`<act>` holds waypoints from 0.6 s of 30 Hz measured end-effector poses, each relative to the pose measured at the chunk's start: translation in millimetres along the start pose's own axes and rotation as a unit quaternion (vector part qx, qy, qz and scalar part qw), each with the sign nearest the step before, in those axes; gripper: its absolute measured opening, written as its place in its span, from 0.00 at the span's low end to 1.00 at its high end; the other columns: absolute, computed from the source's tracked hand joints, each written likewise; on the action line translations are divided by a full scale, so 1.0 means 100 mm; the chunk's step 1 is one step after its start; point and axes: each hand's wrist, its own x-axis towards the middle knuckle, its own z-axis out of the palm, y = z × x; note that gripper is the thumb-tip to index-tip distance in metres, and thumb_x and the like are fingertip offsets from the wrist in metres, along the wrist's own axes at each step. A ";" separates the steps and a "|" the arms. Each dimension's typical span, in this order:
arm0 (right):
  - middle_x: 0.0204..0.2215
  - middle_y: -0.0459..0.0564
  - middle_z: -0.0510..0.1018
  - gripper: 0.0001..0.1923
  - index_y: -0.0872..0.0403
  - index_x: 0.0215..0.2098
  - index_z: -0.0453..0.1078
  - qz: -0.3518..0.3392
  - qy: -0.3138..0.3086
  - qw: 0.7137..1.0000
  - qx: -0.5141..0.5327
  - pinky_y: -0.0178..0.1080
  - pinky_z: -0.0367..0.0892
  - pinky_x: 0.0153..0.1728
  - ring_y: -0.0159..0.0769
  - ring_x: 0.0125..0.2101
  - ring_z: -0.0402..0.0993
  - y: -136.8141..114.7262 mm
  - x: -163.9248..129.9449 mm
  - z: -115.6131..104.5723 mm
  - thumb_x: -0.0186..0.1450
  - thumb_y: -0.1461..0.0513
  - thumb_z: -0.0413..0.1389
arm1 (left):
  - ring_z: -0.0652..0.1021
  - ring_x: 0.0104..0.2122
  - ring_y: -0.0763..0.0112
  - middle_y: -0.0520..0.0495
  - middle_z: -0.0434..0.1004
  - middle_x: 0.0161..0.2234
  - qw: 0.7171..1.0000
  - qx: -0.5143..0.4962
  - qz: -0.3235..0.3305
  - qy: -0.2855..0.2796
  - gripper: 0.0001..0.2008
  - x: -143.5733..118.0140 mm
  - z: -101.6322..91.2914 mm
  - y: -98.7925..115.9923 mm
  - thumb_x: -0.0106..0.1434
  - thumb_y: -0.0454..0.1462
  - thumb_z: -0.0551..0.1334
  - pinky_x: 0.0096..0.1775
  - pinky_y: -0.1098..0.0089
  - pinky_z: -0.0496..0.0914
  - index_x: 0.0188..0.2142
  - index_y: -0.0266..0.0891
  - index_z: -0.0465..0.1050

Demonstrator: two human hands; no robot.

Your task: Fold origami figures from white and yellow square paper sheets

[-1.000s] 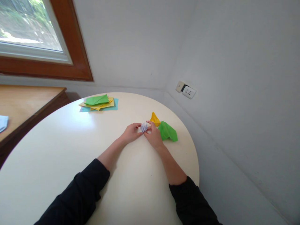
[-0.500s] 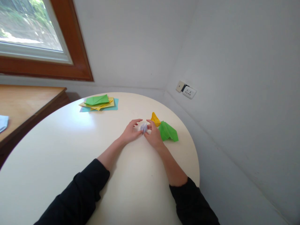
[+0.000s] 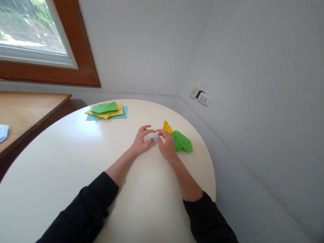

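A small piece of folded white paper [image 3: 155, 138] is held between my two hands, low over the round white table [image 3: 141, 209]. My left hand [image 3: 142, 141] grips its left side, thumb below and index finger reaching over the top. On the opposite side, my right hand [image 3: 167, 145] has thumb and fingertips bent around the paper. Just beyond my right hand lies a yellow folded paper piece [image 3: 167, 127]. Beside it rests a green folded paper piece [image 3: 182, 141], partly covered by that hand.
Toward the back left of the table sits a stack of green, yellow and blue papers [image 3: 106, 110]. A wooden desk [image 3: 30, 104] stands at the left, with a pale blue item [image 3: 3, 132] on it. The wall has a socket [image 3: 204, 99].
My left index finger has stretched over the top of the white paper, and my right fingers have shifted along its upper edge. The other papers have stayed put.
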 end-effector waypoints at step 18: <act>0.41 0.51 0.76 0.13 0.54 0.42 0.69 0.013 -0.003 1.000 0.009 0.40 0.67 0.42 0.35 0.41 0.71 -0.02 0.01 0.00 0.63 0.63 0.46 | 0.68 0.49 0.63 0.44 0.67 0.48 0.998 -0.038 -0.054 0.004 0.07 0.02 0.04 -0.01 0.48 0.31 0.62 0.52 0.59 0.61 0.30 0.40 0.72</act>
